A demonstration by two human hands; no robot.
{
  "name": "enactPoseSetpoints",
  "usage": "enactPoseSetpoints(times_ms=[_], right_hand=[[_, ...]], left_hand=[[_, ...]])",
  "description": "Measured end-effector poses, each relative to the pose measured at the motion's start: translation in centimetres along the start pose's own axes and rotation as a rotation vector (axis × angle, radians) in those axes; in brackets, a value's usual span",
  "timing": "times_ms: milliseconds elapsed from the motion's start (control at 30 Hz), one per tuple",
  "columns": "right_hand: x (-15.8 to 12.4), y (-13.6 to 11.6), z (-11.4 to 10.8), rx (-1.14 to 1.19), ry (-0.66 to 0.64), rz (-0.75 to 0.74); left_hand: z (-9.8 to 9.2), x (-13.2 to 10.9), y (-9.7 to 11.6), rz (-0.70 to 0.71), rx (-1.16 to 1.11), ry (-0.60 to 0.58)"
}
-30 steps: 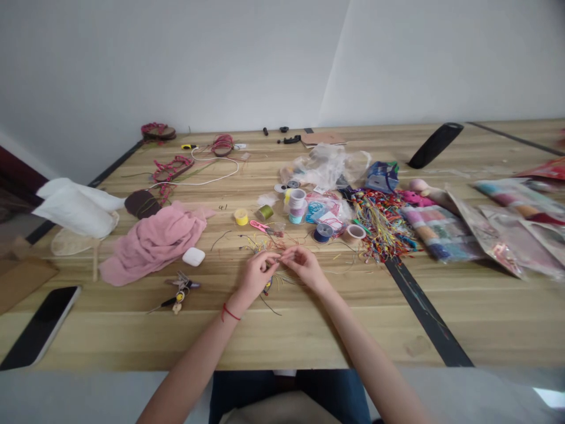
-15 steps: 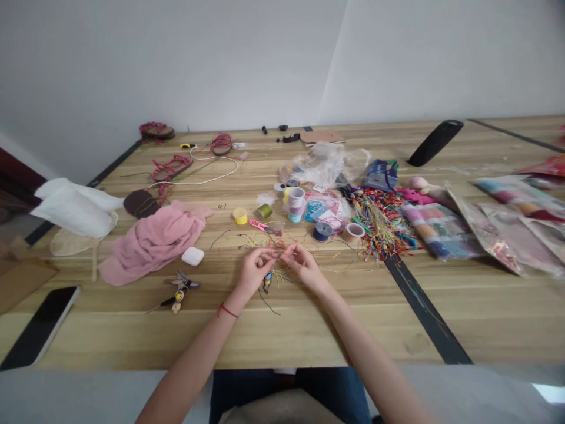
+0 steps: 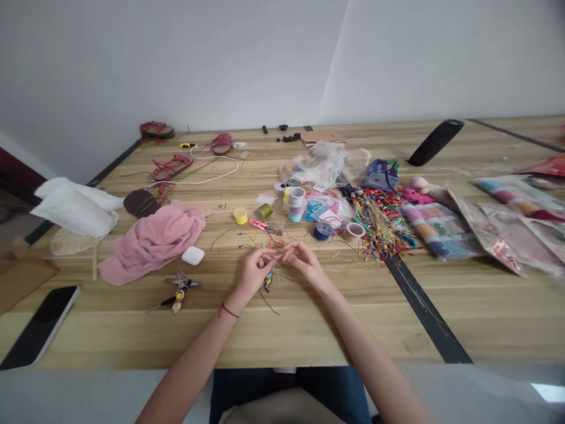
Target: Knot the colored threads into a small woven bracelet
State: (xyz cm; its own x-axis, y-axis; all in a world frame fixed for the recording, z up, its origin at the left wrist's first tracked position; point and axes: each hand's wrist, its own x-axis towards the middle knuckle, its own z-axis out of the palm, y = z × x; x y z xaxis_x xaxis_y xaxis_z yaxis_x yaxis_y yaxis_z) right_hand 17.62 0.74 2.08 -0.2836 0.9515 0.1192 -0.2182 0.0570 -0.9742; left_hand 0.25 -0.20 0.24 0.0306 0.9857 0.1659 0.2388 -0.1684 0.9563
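Above the wooden table, my left hand (image 3: 253, 271) and my right hand (image 3: 308, 266) almost meet, each with its fingertips pinched together on a thin cord (image 3: 278, 255). Most of the cord is hidden by the fingers. Beneath and between the hands lie loose pale cords (image 3: 289, 275) and a small bundle of colourful cord ends (image 3: 268, 282). Just beyond the fingers are pink-handled snips (image 3: 258, 225), a yellow spool (image 3: 241, 216) and an olive green spool (image 3: 264, 212). A dark blue spool (image 3: 323, 232) and a tan spool (image 3: 354, 232) stand past my right hand.
At right sits a heap of multicoloured cords (image 3: 384, 221) beside packaged goods (image 3: 441, 229). To the left are a pink cloth (image 3: 152, 241), a white case (image 3: 193, 255), keys (image 3: 179, 292) and a phone (image 3: 39, 327). A black cylinder (image 3: 436, 143) stands farther back.
My right fingers have shifted very slightly and opened out a little around the cord. My left hand stays almost where it was; the things on the table have not moved.
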Motion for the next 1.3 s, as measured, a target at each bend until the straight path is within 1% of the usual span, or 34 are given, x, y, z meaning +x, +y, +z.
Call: enactPoseSetpoints(times_ms=[167, 267, 367, 567, 700, 800, 1167, 1300], right_hand=[[0.23, 0.61, 0.17, 0.005, -0.038, -0.011], [0.25, 0.88, 0.40, -0.092, -0.027, -0.042], [0.18, 0.95, 0.49, -0.213, -0.051, -0.083], [0.14, 0.71, 0.25, -0.371, -0.127, -0.207], [0.22, 0.61, 0.19, -0.464, -0.149, -0.290], [0.25, 0.65, 0.20, -0.489, -0.157, -0.329], [0.27, 0.65, 0.22, -0.597, -0.183, -0.321], [0.12, 0.46, 0.47, -0.593, -0.179, -0.301]], left_hand=[[-0.13, -0.15, 0.29, 0.061, 0.130, -0.034], [-0.18, -0.19, 0.28, 0.102, 0.188, -0.044], [-0.22, -0.19, 0.14, 0.128, 0.209, -0.056], [-0.32, -0.16, 0.09, 0.141, 0.207, -0.067], [-0.26, -0.08, 0.14, 0.124, 0.201, -0.063], [-0.20, -0.03, 0.11, 0.107, 0.203, -0.058], [-0.26, 0.05, 0.12, 0.095, 0.247, -0.059], [-0.30, 0.12, 0.06, 0.078, 0.251, -0.053]])
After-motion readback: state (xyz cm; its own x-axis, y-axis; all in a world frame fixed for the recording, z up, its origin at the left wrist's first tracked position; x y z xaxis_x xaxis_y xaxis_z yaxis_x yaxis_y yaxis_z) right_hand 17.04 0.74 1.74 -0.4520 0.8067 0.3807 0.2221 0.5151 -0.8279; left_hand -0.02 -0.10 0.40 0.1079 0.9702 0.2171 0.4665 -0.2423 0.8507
